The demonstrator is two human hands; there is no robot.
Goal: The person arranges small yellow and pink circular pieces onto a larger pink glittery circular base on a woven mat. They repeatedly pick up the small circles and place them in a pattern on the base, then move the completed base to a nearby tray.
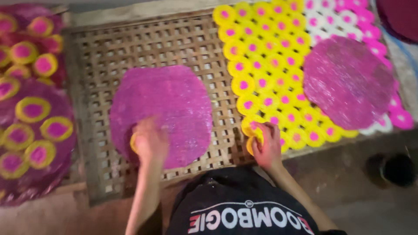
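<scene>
A large round magenta sheet lies on a woven bamboo lattice tray. My left hand rests on the sheet's lower left edge, pressing a small yellow disc against it. My right hand grips a yellow disc with a pink centre at the near left corner of a field of several such discs. A second magenta round sheet lies over those discs at the right.
At the left, dark magenta sheets carry several yellow-ringed discs. White and pink discs fill the far right. A dark round pot stands on the ground at the lower right. Another magenta sheet shows in the top right corner.
</scene>
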